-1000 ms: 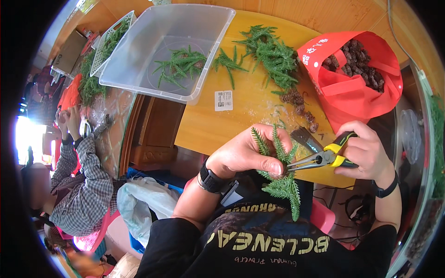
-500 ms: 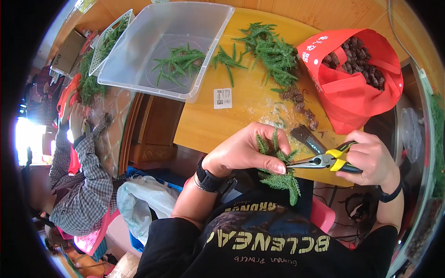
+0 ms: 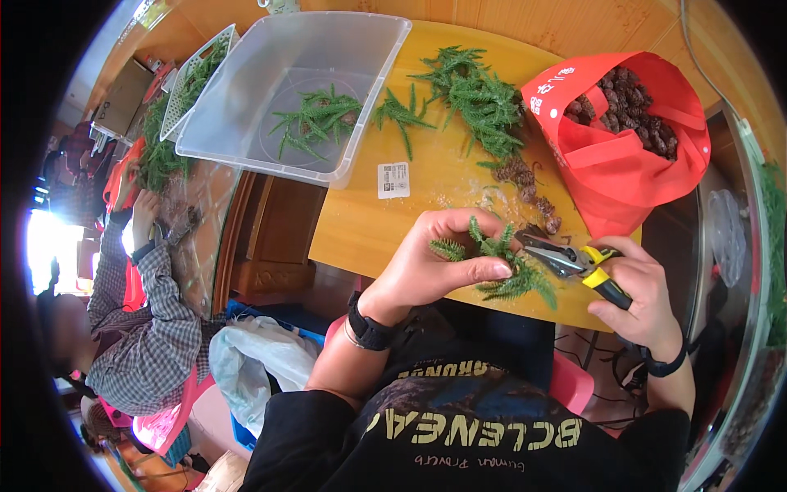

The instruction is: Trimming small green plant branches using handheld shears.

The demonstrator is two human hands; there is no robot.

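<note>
My left hand [image 3: 459, 250] pinches a green artificial pine sprig [image 3: 520, 279] between thumb and fingers, above the near edge of the yellow table. In my right hand [image 3: 643, 287] is a pair of pliers [image 3: 602, 275] with yellow and black handles. The pliers' jaws point left, close to the sprig's centre by my left fingertips; whether they touch it I cannot tell. Just beyond, several brown pine cones [image 3: 525, 182] lie in a row. Behind these is a heap of green sprigs [image 3: 485, 102].
A red bag [image 3: 623, 184] full of pine cones stands at the right. At the left, a clear plastic bin [image 3: 246, 156] holds more sprigs. One sprig [image 3: 402, 117] and a white label [image 3: 393, 180] lie between. Another person [image 3: 156, 320] works at a table far left.
The pliers have swung so their jaws now point up-left, and my right hand has turned with them. My left hand has shifted slightly left, and the sprig has turned.
</note>
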